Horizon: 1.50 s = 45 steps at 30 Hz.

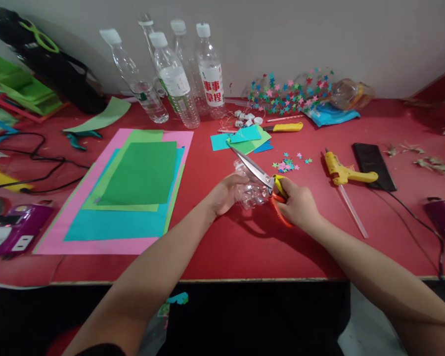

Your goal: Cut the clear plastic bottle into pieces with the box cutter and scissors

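Observation:
Near the middle of the red table, my left hand [225, 194] is closed around a clear plastic bottle piece [252, 196], whose narrow neck end points away from me. My right hand [299, 201] grips scissors [255, 170] by their yellow and orange handles. The scissor blades lie over the top of the bottle piece, pointing up and left. Whether they touch the plastic is hard to tell. Just beyond are cut pieces of blue and green paper [250, 138], and small coloured stars [287, 164] lie to their right.
Stacked coloured paper [141, 173] covers the left part of the red table [215, 257]. Plastic bottles [176, 84] stand at the back. A yellow glue gun [343, 172], a black phone [374, 165] and its cable are on the right. A yellow cutter [287, 127] lies behind the stars.

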{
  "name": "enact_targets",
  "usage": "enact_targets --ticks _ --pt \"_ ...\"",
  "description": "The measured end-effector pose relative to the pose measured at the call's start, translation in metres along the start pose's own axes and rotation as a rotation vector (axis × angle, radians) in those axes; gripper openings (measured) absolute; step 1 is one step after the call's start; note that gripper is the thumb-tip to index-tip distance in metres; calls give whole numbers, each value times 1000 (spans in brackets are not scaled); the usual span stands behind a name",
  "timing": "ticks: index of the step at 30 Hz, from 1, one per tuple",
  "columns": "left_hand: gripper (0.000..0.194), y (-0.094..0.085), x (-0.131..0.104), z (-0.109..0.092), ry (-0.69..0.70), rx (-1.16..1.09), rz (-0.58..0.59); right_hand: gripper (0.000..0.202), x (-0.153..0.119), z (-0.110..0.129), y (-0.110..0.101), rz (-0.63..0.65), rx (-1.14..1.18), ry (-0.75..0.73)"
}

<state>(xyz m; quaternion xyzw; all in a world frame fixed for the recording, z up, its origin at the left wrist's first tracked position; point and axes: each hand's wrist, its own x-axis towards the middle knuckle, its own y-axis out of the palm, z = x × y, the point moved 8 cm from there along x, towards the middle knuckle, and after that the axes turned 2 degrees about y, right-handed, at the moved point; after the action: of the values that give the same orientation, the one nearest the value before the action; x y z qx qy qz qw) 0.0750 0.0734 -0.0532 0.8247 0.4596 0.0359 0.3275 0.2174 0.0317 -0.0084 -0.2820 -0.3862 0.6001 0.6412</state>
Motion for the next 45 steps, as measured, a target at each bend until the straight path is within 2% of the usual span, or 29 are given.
enact_targets --ticks 5,9,14,18,22,27,30,33,36,40,42,45 --pt "22 4 3 -4 40 47 -31 16 -1 5 3 10 -60 -54" --pt "21 12 3 -14 82 65 -45 17 4 13 -5 -7 -72 -50" --pt "22 35 -6 -42 156 122 -12 25 10 32 -41 -89 -38 -37" --pt "24 61 -33 -61 245 153 31 26 -9 52 -70 -160 20 -42" --pt "28 83 -75 -60 331 123 65 26 -48 68 -83 -198 126 -52" --pt "30 100 -131 -36 368 99 0 28 -107 89 -83 -175 337 -81" --pt "29 110 -164 -35 476 126 -42 33 -141 104 -79 -91 483 -105" --pt "30 117 -197 -48 641 124 -101 40 -178 115 -75 38 597 -102" --pt "28 129 -229 -60 763 147 -102 42 -219 125 -74 133 652 -166" --pt "23 144 -264 -60 810 180 -61 58 -275 130 -71 263 736 -314" --pt "19 149 -277 -57 822 183 -49 60 -296 127 -63 333 699 -317" --pt "17 148 -294 -53 855 174 -68 61 -314 124 -49 374 637 -315"
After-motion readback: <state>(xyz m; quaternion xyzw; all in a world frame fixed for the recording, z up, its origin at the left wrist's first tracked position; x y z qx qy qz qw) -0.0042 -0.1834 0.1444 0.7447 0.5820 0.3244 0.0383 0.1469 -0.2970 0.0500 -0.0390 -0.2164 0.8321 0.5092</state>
